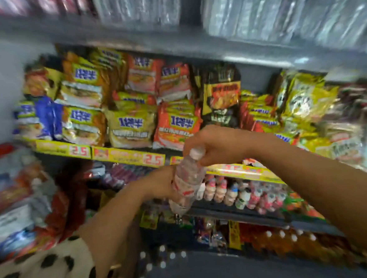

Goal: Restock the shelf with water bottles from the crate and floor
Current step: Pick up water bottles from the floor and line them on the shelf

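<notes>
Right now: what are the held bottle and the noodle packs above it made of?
Bottle: looks like clear thin plastic; you see through it, white cap, red-and-white wrap label. Both hands hold it, left hand at the body, right hand at the neck.
Noodle packs: probably glossy printed plastic film; crinkled with bright glints. Blur leaves it open.

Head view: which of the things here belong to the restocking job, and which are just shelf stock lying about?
Part of the job:
water bottle, held tilted
right hand, gripping it near the cap
left hand, holding its body

Just there:
noodle packets on the shelf above
small drink bottles on the shelf below
orange-filled bottles lower down
yellow price strip
</notes>
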{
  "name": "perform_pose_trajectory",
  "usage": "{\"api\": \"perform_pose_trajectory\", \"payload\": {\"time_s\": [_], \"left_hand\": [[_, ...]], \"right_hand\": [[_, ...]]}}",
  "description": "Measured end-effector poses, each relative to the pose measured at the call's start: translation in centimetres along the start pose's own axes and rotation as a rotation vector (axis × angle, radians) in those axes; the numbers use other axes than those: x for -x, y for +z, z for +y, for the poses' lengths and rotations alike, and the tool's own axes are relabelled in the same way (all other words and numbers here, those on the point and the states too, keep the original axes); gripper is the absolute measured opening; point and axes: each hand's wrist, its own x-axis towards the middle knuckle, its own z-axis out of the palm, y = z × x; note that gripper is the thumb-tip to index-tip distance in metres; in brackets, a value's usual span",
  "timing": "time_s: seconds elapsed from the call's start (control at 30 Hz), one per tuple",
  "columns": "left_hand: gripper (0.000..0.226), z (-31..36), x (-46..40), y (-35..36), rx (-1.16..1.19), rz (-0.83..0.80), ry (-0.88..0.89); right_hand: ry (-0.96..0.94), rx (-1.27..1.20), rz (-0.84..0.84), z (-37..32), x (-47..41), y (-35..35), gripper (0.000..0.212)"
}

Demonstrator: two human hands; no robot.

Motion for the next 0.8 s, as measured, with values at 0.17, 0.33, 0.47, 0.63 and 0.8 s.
{"api": "perform_pose_trajectory", "payload": {"time_s": [0.17,0.33,0.47,0.63,0.8], "left_hand": [[0.057,5.8,4.6,-7.0,0.062,0.134,0.065],[0.045,9.0,7.5,-13.9,0.067,0.331,0.111],[0.045,10.9,9.3,-20.0,0.086,0.428,0.178],[0.041,12.0,10.8,-26.8,0.018,0.462,0.203],[0.039,13.6,10.8,-33.2,-0.023,0.484,0.23]], "right_hand": [[-0.042,0.049,0.108,-4.1,-0.2,-9.1,0.03],[0.054,-0.212,0.393,-5.9,-2.0,-14.7,0.047],[0.033,-0.284,0.349,-8.2,-4.6,-17.1,0.028],[0.084,-0.323,0.468,-10.8,-9.0,-21.0,0.024],[0.142,-0.206,0.605,-12.0,-12.8,-26.3,0.022]]}}
